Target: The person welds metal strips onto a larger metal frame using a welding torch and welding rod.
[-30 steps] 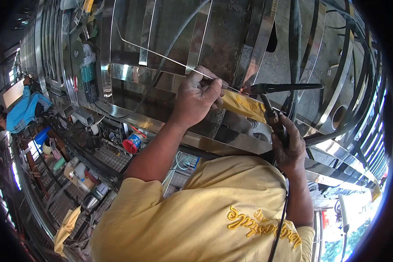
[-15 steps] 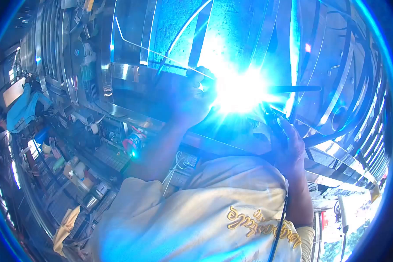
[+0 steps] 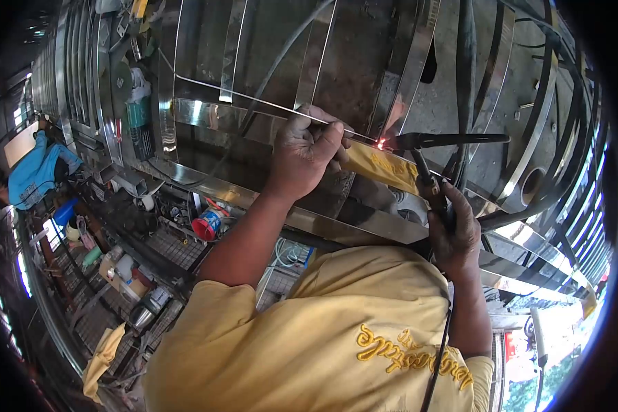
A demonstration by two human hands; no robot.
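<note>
We're pinching the thin filler rod (image 3: 254,99) in our left hand (image 3: 307,154), fingers curled tight around it, rod tip meeting the glowing red spot (image 3: 381,144) on the steel frame (image 3: 206,113). Right of that, our right hand (image 3: 453,230) is gripping the welding torch (image 3: 426,161), fingers fully wrapped around the handle, nozzle touching the same spot.

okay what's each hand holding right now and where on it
Left hand pinches the thin filler rod near its glowing end. Right hand wraps the welding torch by its handle.
</note>
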